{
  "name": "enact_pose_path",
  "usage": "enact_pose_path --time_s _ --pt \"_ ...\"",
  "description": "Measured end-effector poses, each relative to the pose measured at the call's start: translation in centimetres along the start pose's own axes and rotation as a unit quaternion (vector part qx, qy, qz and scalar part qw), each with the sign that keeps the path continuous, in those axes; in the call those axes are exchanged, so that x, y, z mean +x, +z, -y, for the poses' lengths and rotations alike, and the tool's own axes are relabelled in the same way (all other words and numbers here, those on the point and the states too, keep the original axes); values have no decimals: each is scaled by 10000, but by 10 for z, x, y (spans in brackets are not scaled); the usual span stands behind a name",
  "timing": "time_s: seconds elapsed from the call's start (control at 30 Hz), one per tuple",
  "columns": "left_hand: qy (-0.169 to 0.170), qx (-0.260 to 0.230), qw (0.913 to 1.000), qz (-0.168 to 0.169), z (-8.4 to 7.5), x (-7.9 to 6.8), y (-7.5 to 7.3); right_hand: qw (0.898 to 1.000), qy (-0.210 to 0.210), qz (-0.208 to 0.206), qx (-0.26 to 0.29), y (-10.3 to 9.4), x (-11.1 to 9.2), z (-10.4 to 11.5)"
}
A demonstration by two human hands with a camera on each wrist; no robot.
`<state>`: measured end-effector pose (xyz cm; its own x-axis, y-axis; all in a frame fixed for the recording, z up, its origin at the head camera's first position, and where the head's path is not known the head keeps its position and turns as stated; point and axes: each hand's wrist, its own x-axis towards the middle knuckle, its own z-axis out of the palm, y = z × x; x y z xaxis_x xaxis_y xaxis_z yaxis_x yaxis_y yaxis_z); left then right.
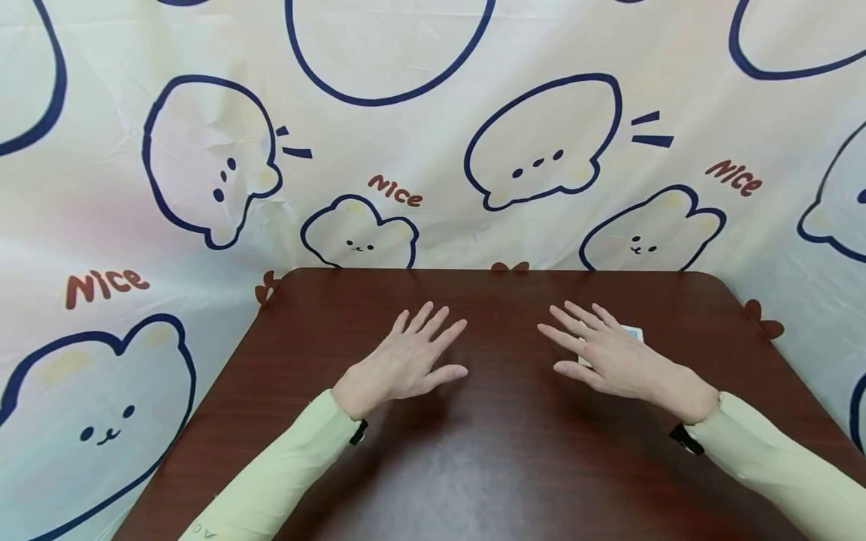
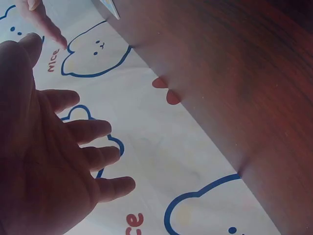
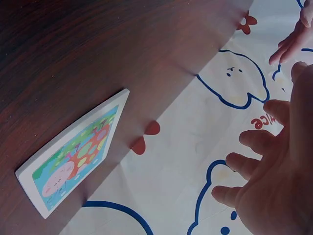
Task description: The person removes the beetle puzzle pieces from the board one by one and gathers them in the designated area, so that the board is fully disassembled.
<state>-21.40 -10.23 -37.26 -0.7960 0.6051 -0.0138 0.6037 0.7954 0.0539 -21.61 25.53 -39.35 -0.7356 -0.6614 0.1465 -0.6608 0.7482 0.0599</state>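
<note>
My left hand hovers over the left half of the brown table, fingers spread and nothing in them. Its palm side shows in the left wrist view, where the left hand is bare. On the other side my right hand is held palm down with its fingers spread as well. Beneath it lies a white-framed picture board, mostly covered by the hand in the head view. The right wrist view shows the board flat on the wood, with a colourful cartoon picture, apart from the right hand.
The dark brown wooden table has rounded far corners. Behind it and along both sides hangs a pale cloth printed with blue-outlined cartoon bears and the word "Nice". Dark bands sit at both wrists, by the light green sleeves.
</note>
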Motion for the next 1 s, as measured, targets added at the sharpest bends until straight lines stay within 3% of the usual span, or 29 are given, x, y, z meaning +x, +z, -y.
enact_pose_path --time_s 0.43,1.0 --pt "-96 -37 9998 -161 -2 16 6 9989 346 135 293 4 11 -6" --pt "-200 -420 9986 -261 -5 30 11 9934 896 -49 719 19 13 -34"
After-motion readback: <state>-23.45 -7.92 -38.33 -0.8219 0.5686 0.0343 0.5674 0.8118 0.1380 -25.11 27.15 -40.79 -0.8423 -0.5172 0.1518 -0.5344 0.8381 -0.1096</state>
